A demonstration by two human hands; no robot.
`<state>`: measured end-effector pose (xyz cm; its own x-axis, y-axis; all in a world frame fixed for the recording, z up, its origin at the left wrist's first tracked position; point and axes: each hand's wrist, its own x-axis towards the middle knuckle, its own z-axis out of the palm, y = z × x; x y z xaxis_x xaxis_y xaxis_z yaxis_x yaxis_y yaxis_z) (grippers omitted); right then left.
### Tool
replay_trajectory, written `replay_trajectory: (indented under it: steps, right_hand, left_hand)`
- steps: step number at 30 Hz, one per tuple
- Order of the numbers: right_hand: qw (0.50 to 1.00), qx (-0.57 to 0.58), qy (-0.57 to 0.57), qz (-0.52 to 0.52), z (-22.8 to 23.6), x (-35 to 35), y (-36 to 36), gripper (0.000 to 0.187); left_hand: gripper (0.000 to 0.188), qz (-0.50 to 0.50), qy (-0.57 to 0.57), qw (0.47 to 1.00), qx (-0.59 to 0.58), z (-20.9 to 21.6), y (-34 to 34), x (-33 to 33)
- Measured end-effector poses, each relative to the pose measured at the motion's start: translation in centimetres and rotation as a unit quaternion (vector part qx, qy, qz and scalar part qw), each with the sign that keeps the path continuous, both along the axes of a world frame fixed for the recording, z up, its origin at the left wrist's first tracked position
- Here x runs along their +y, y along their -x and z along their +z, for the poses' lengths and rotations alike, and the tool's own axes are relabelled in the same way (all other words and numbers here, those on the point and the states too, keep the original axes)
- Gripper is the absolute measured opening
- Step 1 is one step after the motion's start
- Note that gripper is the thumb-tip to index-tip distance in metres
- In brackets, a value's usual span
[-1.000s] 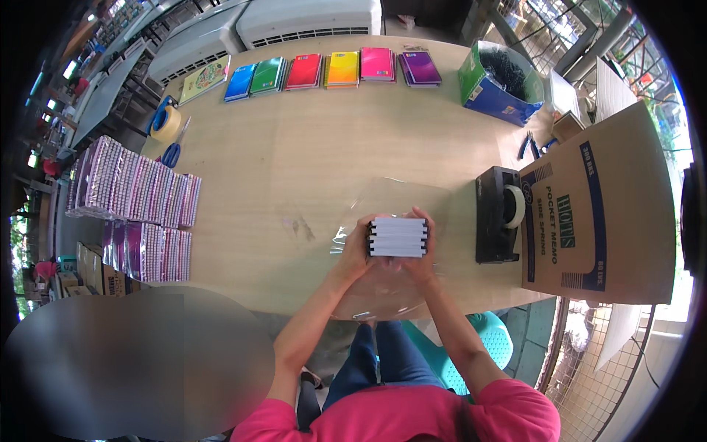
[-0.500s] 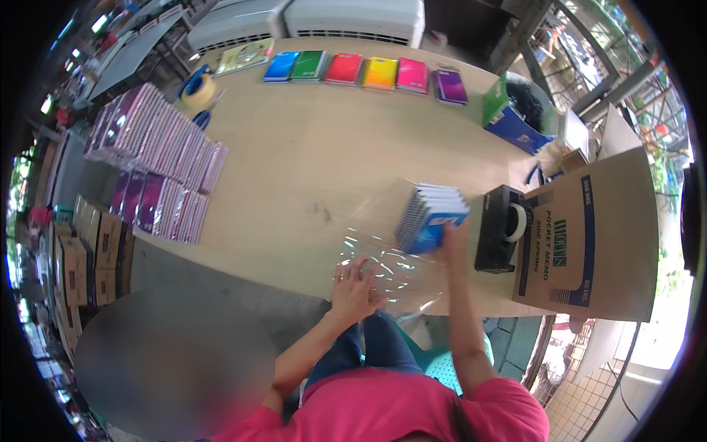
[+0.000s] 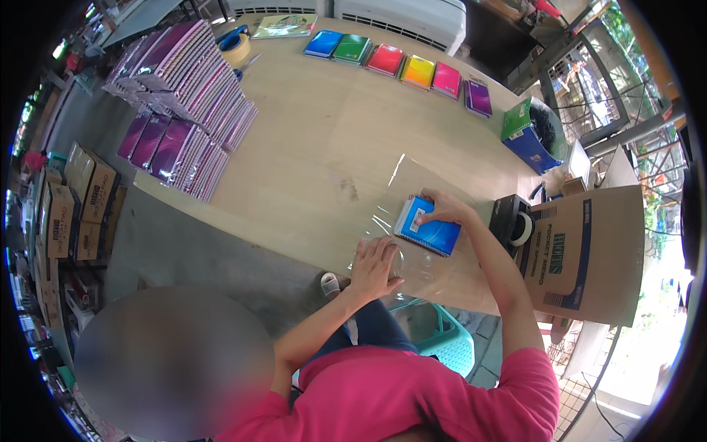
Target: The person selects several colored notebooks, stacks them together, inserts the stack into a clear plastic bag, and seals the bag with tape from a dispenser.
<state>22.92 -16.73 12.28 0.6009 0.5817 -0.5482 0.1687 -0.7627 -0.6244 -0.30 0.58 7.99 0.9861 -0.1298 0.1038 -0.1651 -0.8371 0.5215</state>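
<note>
Likely positioning the notebook stack (image 3: 436, 234) on clear film (image 3: 423, 271), near the worktop's (image 3: 294, 147) front edge.
Right hand (image 3: 446, 209) clasps it; left hand (image 3: 374, 271) lies open, fingers spread; next calls for steady alignment.

Blue notebook stack (image 3: 433, 234): first upright between both hands, then tilted in one; now lying cover up on the clear plastic sheet (image 3: 421, 275), right of centre.
Right hand (image 3: 448, 208): shifted from the stack's side to its top and far edge.
Left hand (image 3: 374, 269): gone from the stack to the sheet, fingers spread, mid-frame.
Purple notebook bundles (image 3: 180, 74): risen into the upper left as the view turned.
</note>
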Motion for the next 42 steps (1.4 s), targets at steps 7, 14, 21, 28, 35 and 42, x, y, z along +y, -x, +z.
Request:
replay_trajectory:
  steps: [7,14,21,28,35,42]
  right_hand:
    - [0.998,-0.046,0.031,0.026,-0.3,0.7,0.4,0.067]
    - [0.989,-0.145,0.021,0.026,-1.1,0.0,1.4,0.077]
    - [0.916,-0.389,-0.072,-0.071,3.6,-1.1,6.5,0.073]
    - [0.859,-0.510,-0.023,-0.040,0.3,-4.4,24.2,0.035]
    - [0.807,-0.524,-0.103,-0.253,-2.4,-8.1,26.3,0.015]
    - [0.750,-0.576,-0.028,-0.324,-2.0,-8.4,27.5,0.031]
  left_hand:
    - [0.081,0.001,-0.002,1.000,-0.010,-0.3,0.3,0.1]
    - [0.084,-0.002,-0.001,1.000,-0.011,-0.3,0.5,0.3]
    - [0.082,-0.199,0.063,0.978,0.013,1.3,2.5,2.9]
    - [0.009,-0.285,0.086,0.955,0.015,-1.3,0.2,5.1]
    - [0.009,-0.296,-0.010,0.950,0.102,2.4,-5.0,2.6]
    - [0.014,-0.286,0.059,0.940,0.175,6.9,-7.4,0.6]
